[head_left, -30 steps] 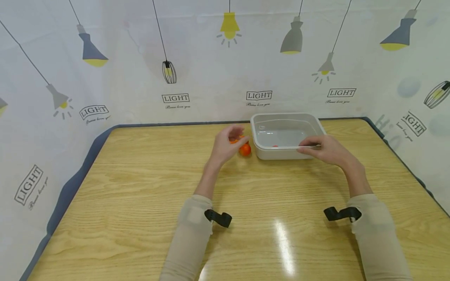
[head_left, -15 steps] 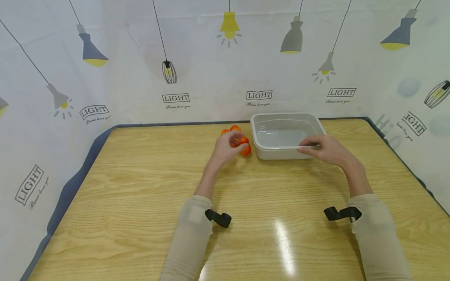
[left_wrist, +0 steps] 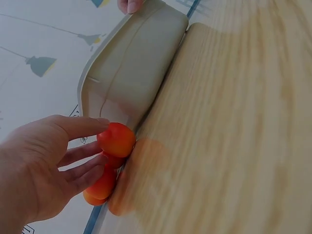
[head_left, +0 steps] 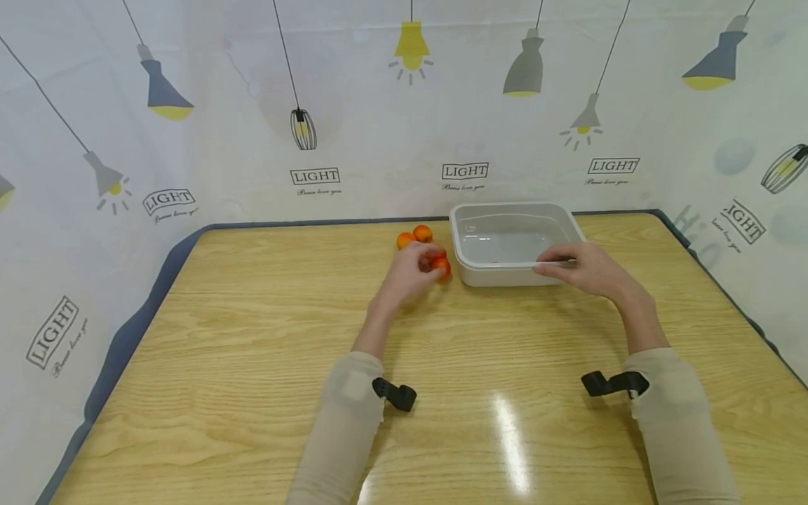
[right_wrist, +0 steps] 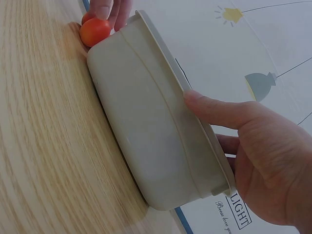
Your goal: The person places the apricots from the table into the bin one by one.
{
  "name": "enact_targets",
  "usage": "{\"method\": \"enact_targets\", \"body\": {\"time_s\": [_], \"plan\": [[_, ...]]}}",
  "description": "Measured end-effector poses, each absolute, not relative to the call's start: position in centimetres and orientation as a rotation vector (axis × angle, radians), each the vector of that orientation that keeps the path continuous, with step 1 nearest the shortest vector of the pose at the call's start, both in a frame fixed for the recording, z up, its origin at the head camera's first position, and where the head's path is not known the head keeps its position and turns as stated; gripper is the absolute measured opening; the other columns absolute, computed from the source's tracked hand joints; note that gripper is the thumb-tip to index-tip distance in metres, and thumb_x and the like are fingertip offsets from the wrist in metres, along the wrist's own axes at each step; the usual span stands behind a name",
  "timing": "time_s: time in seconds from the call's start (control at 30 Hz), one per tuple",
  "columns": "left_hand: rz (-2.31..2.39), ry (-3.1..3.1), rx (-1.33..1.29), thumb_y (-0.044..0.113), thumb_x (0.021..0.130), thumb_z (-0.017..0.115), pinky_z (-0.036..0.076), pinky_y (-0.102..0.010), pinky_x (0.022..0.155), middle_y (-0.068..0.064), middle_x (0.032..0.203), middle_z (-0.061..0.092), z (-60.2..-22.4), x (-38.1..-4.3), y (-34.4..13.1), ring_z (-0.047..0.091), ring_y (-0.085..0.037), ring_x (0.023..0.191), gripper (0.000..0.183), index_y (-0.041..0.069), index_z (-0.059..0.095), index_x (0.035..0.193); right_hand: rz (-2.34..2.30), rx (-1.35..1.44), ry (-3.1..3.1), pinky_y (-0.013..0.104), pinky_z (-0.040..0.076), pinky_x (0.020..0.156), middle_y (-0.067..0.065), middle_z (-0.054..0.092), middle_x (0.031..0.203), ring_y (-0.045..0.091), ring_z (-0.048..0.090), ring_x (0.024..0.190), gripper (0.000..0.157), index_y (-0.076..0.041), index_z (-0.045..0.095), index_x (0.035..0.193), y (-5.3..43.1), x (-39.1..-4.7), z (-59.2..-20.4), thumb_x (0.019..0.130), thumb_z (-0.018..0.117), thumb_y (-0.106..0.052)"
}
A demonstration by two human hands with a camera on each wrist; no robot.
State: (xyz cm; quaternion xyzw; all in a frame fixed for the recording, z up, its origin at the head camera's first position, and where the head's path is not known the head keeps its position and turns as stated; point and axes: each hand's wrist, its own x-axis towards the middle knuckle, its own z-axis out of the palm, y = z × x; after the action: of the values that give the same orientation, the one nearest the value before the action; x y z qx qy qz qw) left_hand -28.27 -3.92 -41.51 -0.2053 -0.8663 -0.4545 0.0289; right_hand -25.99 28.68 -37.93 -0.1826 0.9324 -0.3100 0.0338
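My left hand (head_left: 407, 272) is at a small cluster of round red-orange tomatoes just left of a whitish rectangular plastic box (head_left: 505, 275). Its thumb and fingers pinch the nearest tomato (left_wrist: 117, 140), which sits on the table close to the box's corner. Another red tomato (head_left: 439, 252) is partly covered by the fingers. Two more orange ones, a left tomato (head_left: 405, 240) and a rear tomato (head_left: 423, 233), lie behind the hand. My right hand (head_left: 590, 268) grips the box's near rim toward its right end, thumb outside, fingers inside.
The wooden table (head_left: 284, 315) ends at a dark blue edge against a pale backdrop (head_left: 366, 105) printed with lamps. The box stands near that back edge. A sliver of red shows inside it, mostly hidden by the near wall.
The left hand has come down and forward from above the tomatoes onto the nearest one, uncovering the rear orange ones. The right hand and the box have stayed put.
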Motion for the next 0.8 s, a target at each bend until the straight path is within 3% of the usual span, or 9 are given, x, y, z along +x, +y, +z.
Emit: {"method": "enact_targets", "body": {"time_s": [0.33,0.8], "plan": [[-1.195,-2.778,-0.637,0.016,0.079,0.072,0.042,-0.027,0.079,-0.005,0.103,0.056,-41.59,-27.95,-3.70,0.050,-0.020,0.090,0.032,0.011,0.064,0.110,-0.947,-0.543,2.882,0.040,0.046,0.081,-0.002,0.064,0.099,0.017,0.057,0.092,0.035,-0.020,0.066,0.103,28.74,-26.09,-38.13,0.084,0.060,-0.048],[-1.280,-2.779,-0.682,0.014,0.079,0.072,0.043,-0.024,0.080,-0.004,0.104,0.061,-41.98,-28.17,-3.74,0.051,-0.016,0.091,0.032,0.005,0.062,0.108,-0.967,-0.549,2.860,0.040,0.047,0.080,0.001,0.064,0.099,0.019,0.058,0.092,0.033,-0.016,0.066,0.104,28.51,-25.99,-37.88,0.086,0.059,-0.043]]}}
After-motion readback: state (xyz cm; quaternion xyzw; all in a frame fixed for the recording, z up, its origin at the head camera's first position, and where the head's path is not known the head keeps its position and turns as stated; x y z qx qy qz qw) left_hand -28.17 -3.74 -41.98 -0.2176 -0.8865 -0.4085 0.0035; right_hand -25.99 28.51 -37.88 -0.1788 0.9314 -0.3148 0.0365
